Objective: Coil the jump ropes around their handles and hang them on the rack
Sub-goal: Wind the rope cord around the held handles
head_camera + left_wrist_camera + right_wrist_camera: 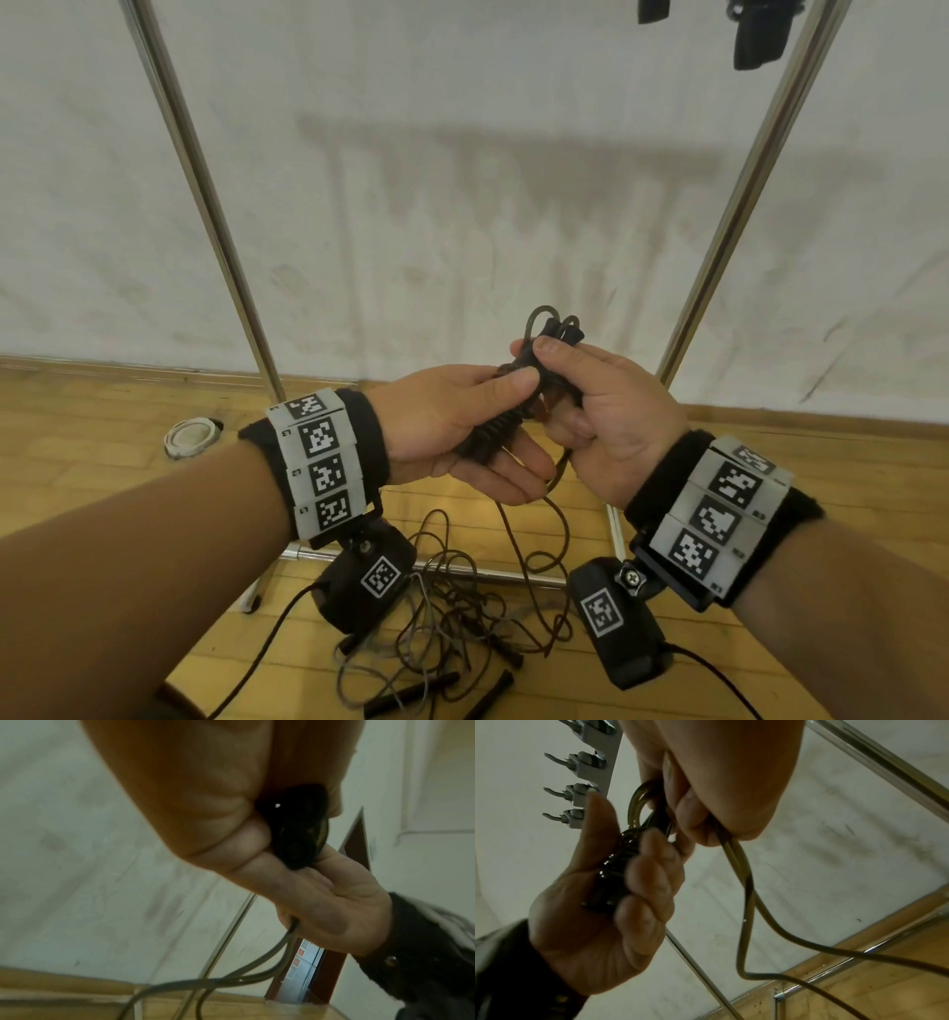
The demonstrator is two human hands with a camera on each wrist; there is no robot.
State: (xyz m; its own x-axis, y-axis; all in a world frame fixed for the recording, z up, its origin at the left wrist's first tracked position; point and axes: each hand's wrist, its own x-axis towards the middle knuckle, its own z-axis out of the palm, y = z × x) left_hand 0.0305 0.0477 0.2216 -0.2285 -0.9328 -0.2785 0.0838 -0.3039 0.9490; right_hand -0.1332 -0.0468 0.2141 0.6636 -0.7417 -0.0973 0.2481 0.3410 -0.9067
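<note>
- At the left of the head view, a round white disc-shaped object [191,436] lies on the yellow wooden plank floor [102,452], beside the left chrome upright of the metal rack [205,205].
- Left of centre, the left hand [452,431] lies palm up. Its thumb presses on top of the black ribbed jump-rope handles [493,429] and its fingers curl up around them from below, so it is grasping the handles. The right wrist view shows the same grasp, with the left hand [608,914] wrapped round the coil-wound handles [614,870].
- At the centre, the dark olive-brown jump rope [552,478] is wound in tight turns round the handles, with small loops sticking out at the top end.
- Just right of centre, the right hand [601,406] is clenched on the upper end of the bundle. Thumb and forefinger pinch the rope there, and the slack strand runs down out of the fist.
- In the left wrist view the right hand [334,902] shows from below, with two strands of the rope [270,969] dropping from it.
- Lower centre, a tangled pile of loose ropes [452,611] with black stick handles lies on the floor by the rack's base bar.
- Upper left of the right wrist view, a grey hook strip [590,760] carries a row of hooks.
- Upper right of the head view, dark objects [760,36] hang at the frame edge; I cannot tell what they are.
</note>
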